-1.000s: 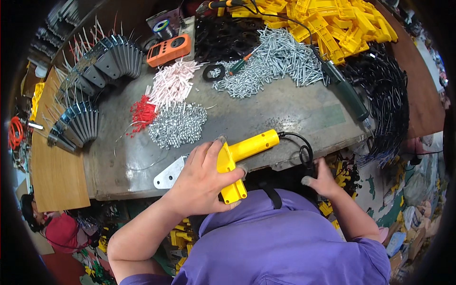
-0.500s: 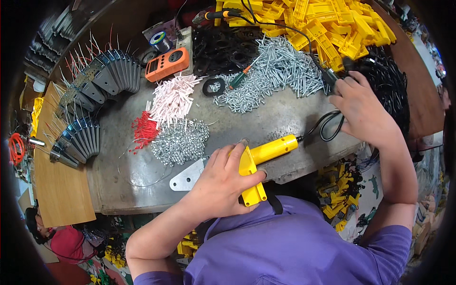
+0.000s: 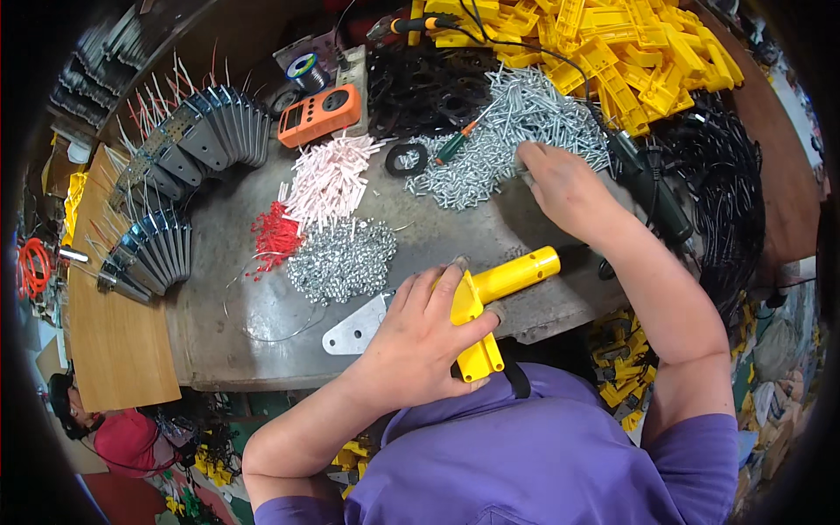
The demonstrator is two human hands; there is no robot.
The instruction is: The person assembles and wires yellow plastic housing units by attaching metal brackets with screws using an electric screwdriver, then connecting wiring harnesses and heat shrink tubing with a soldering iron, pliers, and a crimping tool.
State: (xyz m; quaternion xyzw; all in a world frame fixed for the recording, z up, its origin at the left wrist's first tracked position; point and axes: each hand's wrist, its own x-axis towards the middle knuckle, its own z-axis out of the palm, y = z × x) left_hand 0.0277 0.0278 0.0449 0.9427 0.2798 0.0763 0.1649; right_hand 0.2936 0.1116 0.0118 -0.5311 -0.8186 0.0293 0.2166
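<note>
The handle [image 3: 518, 272], yellow, is clasped by the left hand [image 3: 426, 331] at the front edge of the bench [image 3: 464, 232], with fingers laid across its block and the thumb pressed against the near side. Its round barrel is pointed away to the right. From under the same hand a plate [image 3: 347, 331], grey and pierced with holes, is extended to the left over the bench top.

The right hand [image 3: 567, 188] is stretched over the near edge of the screws [image 3: 468, 175], with fingers bent and drawn close together; whether anything is pinched between their tips cannot be told, as they are partly hidden by the hand itself. Just beyond its wrist side, a driver [image 3: 656, 197], dark green, is laid aslant near the cables [image 3: 722, 184].

Nuts [image 3: 341, 261] are heaped beyond the plate, touched by red caps [image 3: 275, 233] and white tubes [image 3: 331, 182]. A ring [image 3: 406, 160], black, and a screwdriver [image 3: 453, 147] are set at the screws' left side. Farther back, a meter [image 3: 320, 115], orange, is seen near a spool [image 3: 308, 73], and yellow shells [image 3: 643, 52] are piled at the right.
</note>
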